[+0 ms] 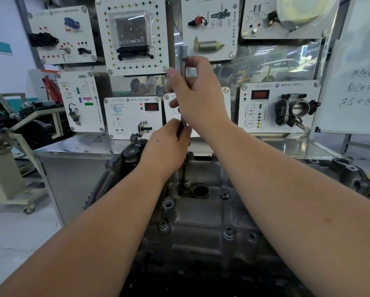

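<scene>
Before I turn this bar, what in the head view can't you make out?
- Head view: extension bar midsection, covered by the right hand and left hand.
- Head view: the bar's tip at the engine casting, dark and small; seating on a bolt unclear.
- Head view: whiteboard writing, cut off by the right edge.

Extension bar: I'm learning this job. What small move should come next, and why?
Probably turn the extension bar with the right hand while the left hand steadies it: it stands upright, its lower end on a bolt of the engine casing.
</scene>
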`<state>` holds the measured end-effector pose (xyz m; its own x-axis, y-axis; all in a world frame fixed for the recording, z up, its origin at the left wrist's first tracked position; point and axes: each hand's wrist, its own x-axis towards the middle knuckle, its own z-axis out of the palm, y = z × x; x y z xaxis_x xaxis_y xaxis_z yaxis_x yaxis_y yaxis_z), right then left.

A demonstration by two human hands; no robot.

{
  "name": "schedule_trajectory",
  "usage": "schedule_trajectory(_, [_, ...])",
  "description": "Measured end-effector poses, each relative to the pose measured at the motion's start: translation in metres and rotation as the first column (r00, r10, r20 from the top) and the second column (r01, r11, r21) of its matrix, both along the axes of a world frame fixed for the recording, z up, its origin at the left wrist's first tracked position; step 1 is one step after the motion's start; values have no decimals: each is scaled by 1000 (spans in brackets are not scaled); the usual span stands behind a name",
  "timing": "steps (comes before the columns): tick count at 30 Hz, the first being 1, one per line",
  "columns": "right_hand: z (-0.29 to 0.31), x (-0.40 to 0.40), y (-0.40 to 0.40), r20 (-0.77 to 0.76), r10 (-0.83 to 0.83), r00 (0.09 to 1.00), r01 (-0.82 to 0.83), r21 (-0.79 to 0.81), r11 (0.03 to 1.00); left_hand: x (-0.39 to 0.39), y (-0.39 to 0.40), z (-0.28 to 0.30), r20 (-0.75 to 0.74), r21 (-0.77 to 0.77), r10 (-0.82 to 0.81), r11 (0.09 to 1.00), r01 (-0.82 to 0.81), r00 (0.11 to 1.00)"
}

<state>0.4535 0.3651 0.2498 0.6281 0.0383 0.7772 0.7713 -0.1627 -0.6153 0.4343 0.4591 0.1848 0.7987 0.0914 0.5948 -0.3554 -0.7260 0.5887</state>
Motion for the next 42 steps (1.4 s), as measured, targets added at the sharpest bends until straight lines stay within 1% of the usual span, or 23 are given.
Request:
schedule_trajectory(5, [0, 2, -1, 53, -56, 997, 58, -25, 998, 0, -1, -1, 15, -30, 13, 999, -12, 1000])
schedule_trajectory(11, [1, -2, 1, 33, -18, 999, 19, -34, 999, -2, -3, 0, -16, -66, -45, 997, 44, 999])
schedule_trajectory(14, [0, -2, 1, 13, -5, 1000, 6, -22, 1000, -2, -2, 1, -28, -29, -27, 999, 26, 999])
schedule_trajectory(19, [0, 0, 0, 51, -49, 998, 51, -47, 998, -1, -1, 0, -3, -20, 2, 1000, -2, 1000])
schedule_trajectory(24, [1, -3, -2, 21, 9, 1000, -8, -30, 1000, -1, -2, -1, -11, -57, -51, 997, 50, 999])
schedule_trajectory(27, [2, -4, -2, 21, 26, 999, -26, -21, 999, -1, -2, 0, -19, -37, -48, 998, 47, 999])
schedule_trajectory(29, [1, -3, -1, 26, 12, 1000, -11, -34, 999, -1, -2, 1, -26, -13, -27, 1000, 27, 999])
schedule_trajectory(33, [0, 1, -1, 71, -38, 997, 40, -20, 999, -1, -1, 0, -5, -14, -3, 1000, 3, 1000])
schedule_trajectory(39, [1, -3, -3, 5, 65, 998, -65, 11, 998, -2, -2, 0, -24, -50, -31, 998, 30, 999])
schedule_trajectory(42, [1, -4, -3, -3, 71, 997, -71, -9, 997, -1, -1, 0, -27, -38, -27, 999, 26, 999])
